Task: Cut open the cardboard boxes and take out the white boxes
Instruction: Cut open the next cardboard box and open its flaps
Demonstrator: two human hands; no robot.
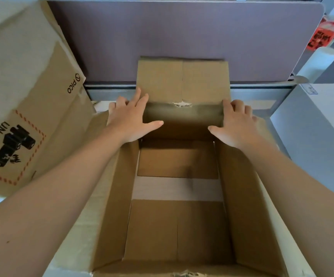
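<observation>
An open brown cardboard box (240, 196) stands in front of me with nothing inside; its bottom flaps and a strip of table show through. The far flap (182, 78) stands upright against the partition. My left hand (130, 118) lies on the box's far left corner, fingers straight and spread, thumb reaching over the inner edge. At the far right corner my right hand (236, 124) has its fingers bent over the side flap and its thumb inside. A white box (318, 136) sits to the right of the cardboard box.
A second, larger cardboard box (28, 92) printed with PICO and UN 3481 stands at the left, close to my left arm. A mauve desk partition (182, 33) closes off the back. Red packaging (320, 39) lies beyond the partition at the far right.
</observation>
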